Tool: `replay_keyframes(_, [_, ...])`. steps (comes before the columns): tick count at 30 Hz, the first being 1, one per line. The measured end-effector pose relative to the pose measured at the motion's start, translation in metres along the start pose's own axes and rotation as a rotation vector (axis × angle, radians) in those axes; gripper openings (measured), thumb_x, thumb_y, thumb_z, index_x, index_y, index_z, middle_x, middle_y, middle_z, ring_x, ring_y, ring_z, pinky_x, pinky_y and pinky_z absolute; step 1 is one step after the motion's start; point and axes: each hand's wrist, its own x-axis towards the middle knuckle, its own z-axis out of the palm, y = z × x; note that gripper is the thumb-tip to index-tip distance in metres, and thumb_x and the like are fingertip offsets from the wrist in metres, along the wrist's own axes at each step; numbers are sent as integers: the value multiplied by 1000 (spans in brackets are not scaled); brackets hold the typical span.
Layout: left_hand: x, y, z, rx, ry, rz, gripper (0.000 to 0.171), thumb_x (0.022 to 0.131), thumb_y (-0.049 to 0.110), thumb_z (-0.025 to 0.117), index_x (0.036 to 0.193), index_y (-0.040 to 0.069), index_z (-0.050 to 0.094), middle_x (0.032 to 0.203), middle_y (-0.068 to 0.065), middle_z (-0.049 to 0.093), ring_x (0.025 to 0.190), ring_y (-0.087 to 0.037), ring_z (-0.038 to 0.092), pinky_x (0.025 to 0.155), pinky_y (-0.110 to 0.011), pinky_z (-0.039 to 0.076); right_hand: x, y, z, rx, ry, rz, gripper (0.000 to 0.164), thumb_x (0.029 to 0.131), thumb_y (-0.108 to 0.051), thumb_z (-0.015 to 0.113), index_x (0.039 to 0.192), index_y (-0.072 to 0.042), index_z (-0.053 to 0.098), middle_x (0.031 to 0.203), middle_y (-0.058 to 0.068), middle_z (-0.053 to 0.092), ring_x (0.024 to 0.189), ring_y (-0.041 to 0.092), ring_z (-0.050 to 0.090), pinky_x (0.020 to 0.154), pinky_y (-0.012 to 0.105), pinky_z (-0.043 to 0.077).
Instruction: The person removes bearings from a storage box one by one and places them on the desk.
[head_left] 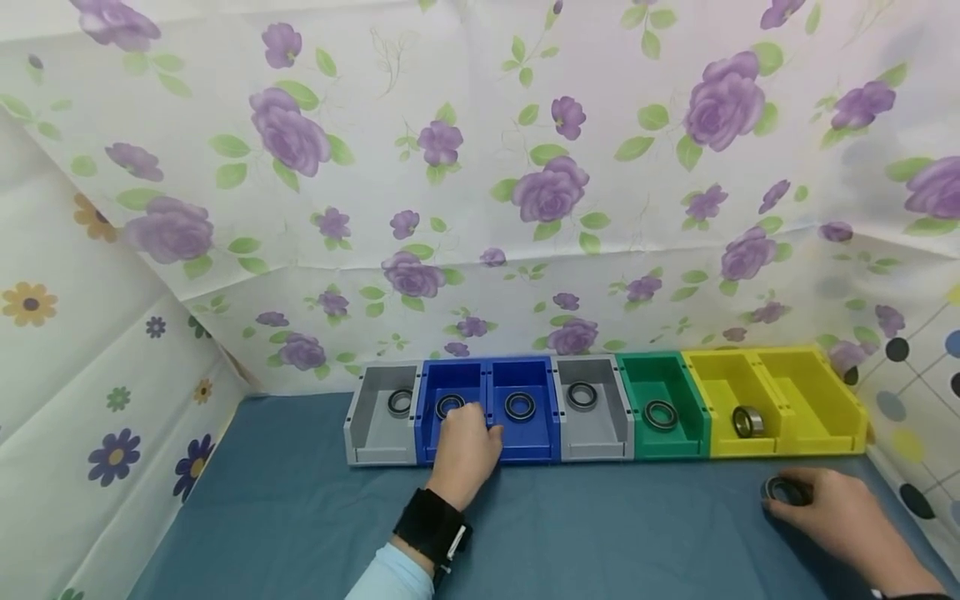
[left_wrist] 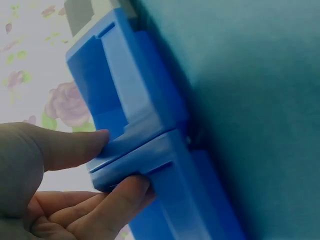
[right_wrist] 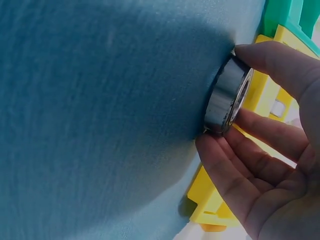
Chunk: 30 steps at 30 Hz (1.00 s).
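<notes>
My left hand [head_left: 467, 454] is at the front of two adjoining blue bins [head_left: 528, 454]. In the left wrist view, thumb and fingers pinch the blue side walls [left_wrist: 132, 160] where the bins meet. A ring-shaped bearing [head_left: 441, 408] lies in the left blue bin, partly behind that hand, and another bearing [head_left: 520, 419] lies flat in the right one. In front of the yellow bins [head_left: 821, 446], my right hand [head_left: 847, 517] holds a steel bearing [right_wrist: 222, 102] by its rim between thumb and fingers, tilted, close to the cloth. Whether it touches the cloth I cannot tell.
A grey bin [head_left: 378, 457] ends the row at left; another grey bin [head_left: 596, 450] and a green bin [head_left: 671, 447] stand farther right. Each contains one bearing. A thicker bearing [head_left: 756, 423] sits in the left yellow bin. Blue cloth [head_left: 600, 533] covers the table; flowered sheeting [head_left: 480, 225] hangs behind.
</notes>
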Motion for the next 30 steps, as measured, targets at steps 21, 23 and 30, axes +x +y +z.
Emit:
replay_keyframes(21, [16,3,-5,-10,28,-36,37,81,14,69,53,15,46,53,8,27,44,-7,36,39,-23,30,-2,-40,-21,25,282,-129,43,76,-36,74,105,-5,66,96,17,63,67,22,58,54,38,45])
replay_keyframes(23, [16,3,-5,-6,28,-33,38,81,15,69,53,15,45,54,8,27,44,-7,36,39,-23,30,0,-48,-28,26,334,-181,44,78,-33,72,111,-5,64,105,21,59,78,31,58,59,43,46])
replay_keyframes(30, [16,4,-4,-12,20,-34,34,81,15,70,54,14,48,53,8,29,45,-6,39,41,-23,33,14,-60,-40,4,355,-262,51,83,-31,68,122,0,57,126,30,45,109,49,41,82,61,37])
